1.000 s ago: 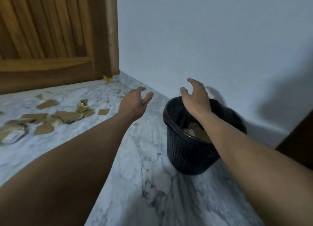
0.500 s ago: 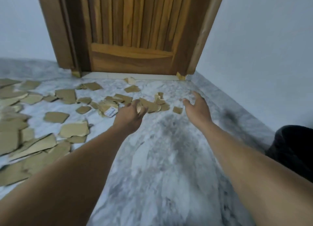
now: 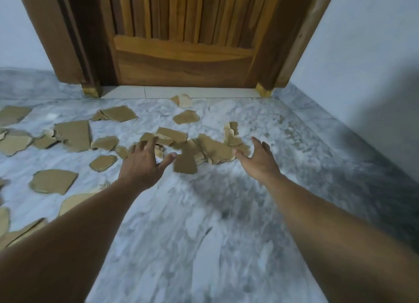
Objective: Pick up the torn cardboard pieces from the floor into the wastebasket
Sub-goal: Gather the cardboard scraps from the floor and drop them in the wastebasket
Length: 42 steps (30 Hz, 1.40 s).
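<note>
View from a head-worn camera, looking down along two bare forearms stretched out over a grey-white marble floor (image 3: 204,234). The left grip (image 3: 142,164) is released, fingers spread and thumb held wide, grasping nothing; its fingertips sit over a few small scraps. The right grip (image 3: 258,159) is also released and empty, its palm turned inward. Whether its thumb touches the cardboard cannot be told.

Between the two grips lies a loose heap of torn cardboard pieces (image 3: 213,150), brown, flat and overlapping, with one wedge-shaped piece (image 3: 186,162) nearest the left thumb. More pieces are scattered out past the left grip on its outer side, including a large squarish piece (image 3: 74,135) and a rounded piece (image 3: 53,181) nearer the person. A couple lie beyond both grips, and a pale scrap (image 3: 183,100) sits by the door sill.

The cardboard looks light, thin and fairly stiff, with ragged edges. Single pieces lie flat on smooth stone, so they may be hard to lift by pinching. Sliding the fingers under an edge, or pressing the heap together from both sides and scooping, seems the surer hold.

A closed wooden door (image 3: 183,60) stands beyond the grips, and a pale wall (image 3: 362,53) runs along the outer side of the right grip. Nothing lies between the grips and the heap. The wastebasket is not in view.
</note>
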Each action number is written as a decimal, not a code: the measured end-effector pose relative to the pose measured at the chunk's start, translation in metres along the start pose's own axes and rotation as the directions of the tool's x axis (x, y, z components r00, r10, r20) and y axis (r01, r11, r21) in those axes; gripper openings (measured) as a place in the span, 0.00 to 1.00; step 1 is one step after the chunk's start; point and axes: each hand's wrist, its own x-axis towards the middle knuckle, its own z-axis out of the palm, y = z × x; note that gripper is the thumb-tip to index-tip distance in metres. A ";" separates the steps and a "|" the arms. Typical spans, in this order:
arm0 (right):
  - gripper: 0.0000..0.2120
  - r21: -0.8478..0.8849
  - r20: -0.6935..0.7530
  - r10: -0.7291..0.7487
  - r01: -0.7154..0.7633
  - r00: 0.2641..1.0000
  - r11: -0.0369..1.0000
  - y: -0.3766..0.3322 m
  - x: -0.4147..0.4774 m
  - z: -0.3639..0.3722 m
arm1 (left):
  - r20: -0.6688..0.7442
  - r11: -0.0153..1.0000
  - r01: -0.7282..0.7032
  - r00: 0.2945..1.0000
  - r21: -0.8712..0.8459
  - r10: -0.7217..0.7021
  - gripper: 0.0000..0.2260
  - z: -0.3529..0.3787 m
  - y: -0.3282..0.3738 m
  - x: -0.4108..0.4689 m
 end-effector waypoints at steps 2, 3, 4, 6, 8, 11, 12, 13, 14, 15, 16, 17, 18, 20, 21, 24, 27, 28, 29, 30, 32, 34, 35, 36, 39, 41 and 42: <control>0.47 -0.091 0.026 0.063 -0.060 0.998 0.994 0.022 0.034 0.008 | -0.020 0.999 0.023 1.000 0.043 -0.022 0.44 0.023 -0.013 0.031; 0.49 -0.146 0.035 0.104 -0.098 0.994 0.984 0.033 0.052 0.014 | -0.022 0.997 0.037 0.999 0.069 -0.035 0.46 0.033 -0.019 0.045; 0.51 -0.191 0.039 0.150 -0.140 0.988 0.972 0.042 0.068 0.019 | -0.012 0.994 0.060 0.998 0.095 -0.060 0.47 0.041 -0.027 0.059; 0.56 -0.204 0.044 0.222 -0.209 0.974 0.956 0.055 0.099 0.029 | 0.022 0.982 0.120 0.992 0.145 -0.124 0.51 0.056 -0.042 0.086; 0.60 -0.163 0.072 0.245 -0.231 0.967 0.959 0.059 0.121 0.042 | 0.077 0.969 0.205 0.973 0.140 -0.218 0.53 0.067 -0.059 0.107; 0.54 -0.176 0.179 0.171 -0.139 0.969 0.974 0.045 0.138 0.070 | 0.135 0.951 0.263 0.949 0.162 -0.285 0.51 0.091 -0.075 0.119; 0.52 -0.188 0.218 0.125 -0.084 0.968 0.979 0.038 0.142 0.081 | 0.134 0.952 0.223 0.958 0.208 -0.254 0.49 0.097 -0.076 0.119; 0.51 -0.199 0.246 0.076 -0.027 0.966 0.980 0.029 0.145 0.092 | 0.123 0.955 0.185 0.968 0.234 -0.218 0.48 0.101 -0.075 0.118; 0.52 -0.203 0.264 0.031 0.024 0.964 0.979 0.020 0.147 0.102 | 0.108 0.957 0.176 0.973 0.232 -0.205 0.48 0.103 -0.071 0.115; 0.51 -0.197 0.276 -0.015 0.072 0.961 0.978 0.011 0.148 0.113 | 0.087 0.957 0.190 0.973 0.219 -0.213 0.49 0.103 -0.067 0.112; 0.50 -0.188 0.285 -0.063 0.120 0.957 0.975 0.002 0.148 0.123 | 0.060 0.956 0.200 0.974 0.213 -0.217 0.50 0.101 -0.064 0.108; 0.49 -0.180 0.289 -0.102 0.158 0.952 0.971 -0.006 0.147 0.133 | 0.031 0.957 0.191 0.979 0.219 -0.203 0.51 0.101 -0.061 0.104; 0.48 -0.168 0.286 -0.140 0.194 0.948 0.967 -0.015 0.143 0.142 | 0.008 0.958 0.171 0.984 0.229 -0.178 0.50 0.099 -0.058 0.099; 0.46 -0.120 0.275 -0.207 0.247 0.939 0.962 -0.031 0.133 0.158 | -0.031 0.961 0.146 0.989 0.236 -0.143 0.45 0.100 -0.058 0.090; 0.44 -0.080 0.266 -0.230 0.259 0.936 0.963 -0.037 0.128 0.163 | -0.048 0.964 0.150 0.989 0.220 -0.143 0.40 0.100 -0.060 0.087; 0.35 0.044 0.209 -0.262 0.259 0.942 0.965 -0.047 0.117 0.170 | -0.101 0.976 0.167 0.983 0.143 -0.154 0.29 0.098 -0.063 0.079; 0.40 0.048 0.140 -0.318 0.315 0.938 0.948 -0.052 0.116 0.169 | -0.152 0.964 0.262 0.952 -0.036 -0.265 0.28 0.088 -0.061 0.077; 0.48 0.005 0.139 -0.296 0.298 0.945 0.955 -0.053 0.117 0.168 | -0.139 0.948 0.315 0.938 -0.053 -0.319 0.32 0.086 -0.061 0.076; 0.57 -0.037 0.154 -0.235 0.243 0.960 0.969 -0.054 0.120 0.168 | -0.101 0.935 0.354 0.930 -0.009 -0.353 0.38 0.087 -0.062 0.075; 0.64 -0.065 0.186 -0.155 0.169 0.970 0.983 -0.056 0.124 0.169 | -0.049 0.927 0.370 0.929 0.062 -0.368 0.44 0.089 -0.063 0.072; 0.67 -0.070 0.270 -0.064 0.086 0.961 0.994 -0.061 0.129 0.172 | -0.005 0.920 0.353 0.934 0.172 -0.357 0.51 0.098 -0.068 0.063; 0.62 -0.050 0.295 -0.106 0.127 0.949 0.991 -0.064 0.128 0.177 | -0.070 0.923 0.335 0.942 0.191 -0.328 0.51 0.102 -0.070 0.055; 0.57 -0.055 0.278 -0.141 0.162 0.950 0.985 -0.067 0.125 0.179 | -0.112 0.924 0.336 0.941 0.182 -0.320 0.49 0.102 -0.070 0.053; 0.52 -0.064 0.255 -0.172 0.194 0.951 0.979 -0.069 0.120 0.180 | -0.141 0.924 0.341 0.937 0.174 -0.319 0.47 0.101 -0.068 0.052; 0.47 0.077 0.252 -0.213 0.199 0.944 0.977 -0.081 0.104 0.180 | -0.150 0.919 0.369 0.925 0.137 -0.349 0.39 0.092 -0.065 0.049; 0.52 0.206 0.283 -0.218 0.163 0.934 0.965 -0.089 0.091 0.179 | -0.146 0.919 0.382 0.919 0.099 -0.367 0.34 0.088 -0.064 0.042; 0.54 0.244 0.301 -0.207 0.134 0.931 0.960 -0.092 0.086 0.179 | -0.152 0.919 0.389 0.914 0.067 -0.376 0.33 0.086 -0.064 0.038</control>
